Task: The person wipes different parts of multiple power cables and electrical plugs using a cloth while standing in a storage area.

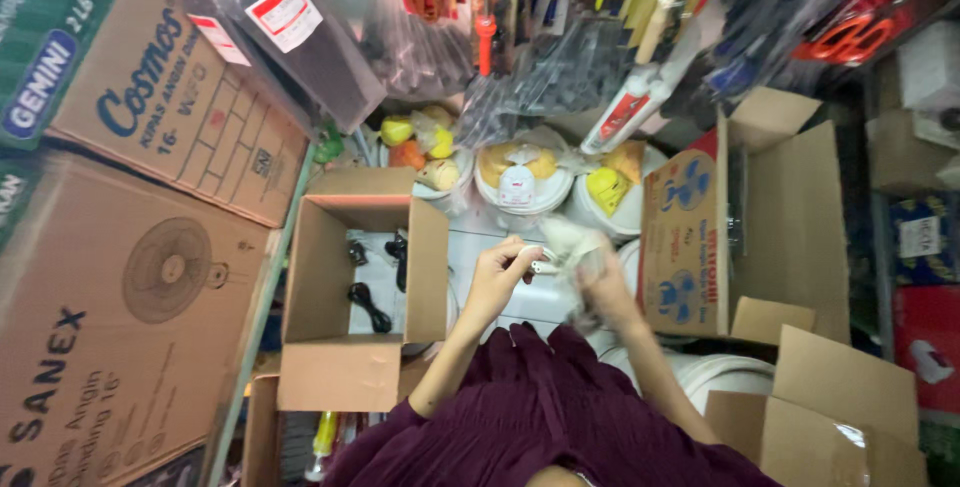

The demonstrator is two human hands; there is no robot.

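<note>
Open cardboard box (345, 287), 9 o'clock of the hands: plain brown, white interior, black cords (372, 309). Garment (545, 417), 6 o'clock: deep plum, gathered folds. White bowls (523, 187), 12 o'clock: yellow and orange contents. Carton (685, 242), 3 o'clock: brown, blue fan prints, red lettering. Small part (543, 267) in the hands: white.

Both forearms are extended forward from the torso and converge. The left hand (497, 277) is raised with fingers curled inward. The right hand (600, 282) is positioned just beside it, partly blurred, fingers closed.
</note>
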